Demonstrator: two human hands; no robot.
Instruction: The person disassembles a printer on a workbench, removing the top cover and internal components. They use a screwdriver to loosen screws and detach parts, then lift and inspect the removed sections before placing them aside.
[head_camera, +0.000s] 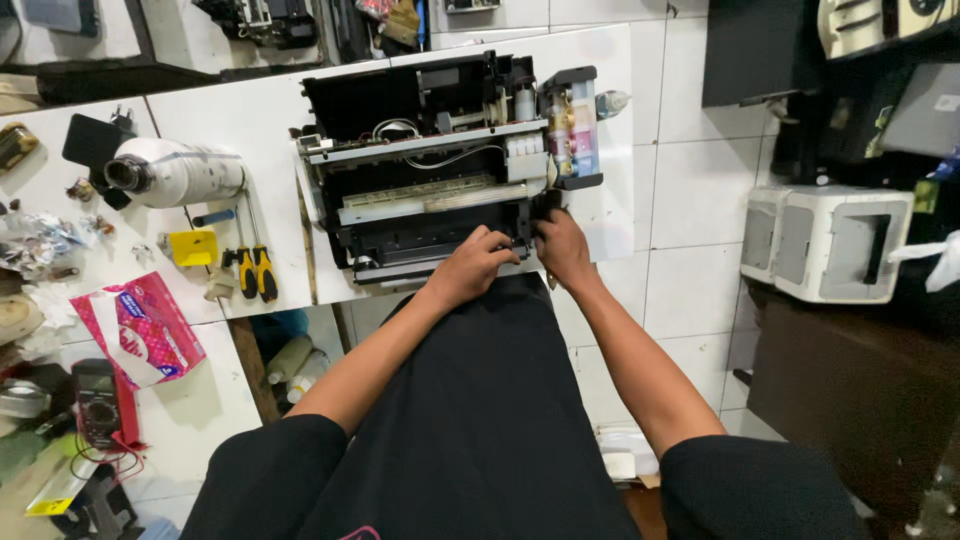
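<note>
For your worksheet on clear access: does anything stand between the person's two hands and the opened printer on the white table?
Nothing visible does. The left hand and right hand already rest on the front edge of the opened printer.

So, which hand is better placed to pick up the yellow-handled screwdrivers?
Left, probably. The left hand rests on the opened printer's front edge, nearer the yellow-handled screwdrivers; the right hand is farther away.

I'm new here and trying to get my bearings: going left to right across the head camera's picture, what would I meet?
Multimeter → pink tissue pack → yellow-handled screwdrivers → opened printer → left hand → right hand → ink tanks → white printer.
</note>
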